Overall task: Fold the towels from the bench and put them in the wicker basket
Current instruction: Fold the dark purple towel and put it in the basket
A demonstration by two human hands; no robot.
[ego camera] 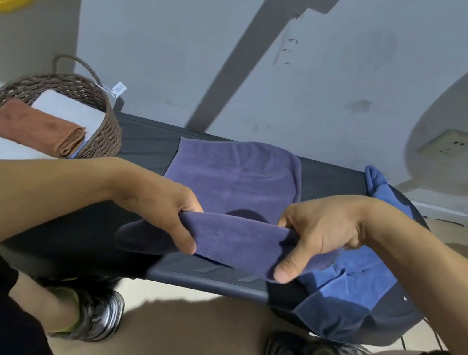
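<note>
1. Both hands grip the near edge of the purple towel [235, 177], lifted off the bench [145, 143] near its front edge. Left hand [158, 208] pinches the left end, right hand [319, 236] the right end, thumbs on the near face.
2. Step in hand, as I read it: carry that near edge over to the far edge for a half fold. The far half lies flat mid-bench, reaching the back edge.
3. To do it well: keep both pinches level and the edge taut, land it square on the far edge, match corners before letting go, then smooth from the crease outward.
4. Watch the left corner: cloth droops below the left hand and could tuck under. Shake it out or re-grip nearer the corner.
5. Blue towel [352, 279] lies crumpled at the right end of the bench, hanging over the front edge. It looks to touch or slip under the purple one by the right hand; don't drag it along.
6. Basket [106, 130] sits at the left end of the bench, towards the back. Inside: a folded brown towel [38, 127] on pale folded ones. Room left looks fine for one more.
7. Hard to tell: fingers under the cloth are hidden, so grip depth is unknown. Basket's left side is cut off by the frame and the left arm. Blue towel's full extent is hidden by the right arm. Tag on the basket handle is unreadable.
</note>
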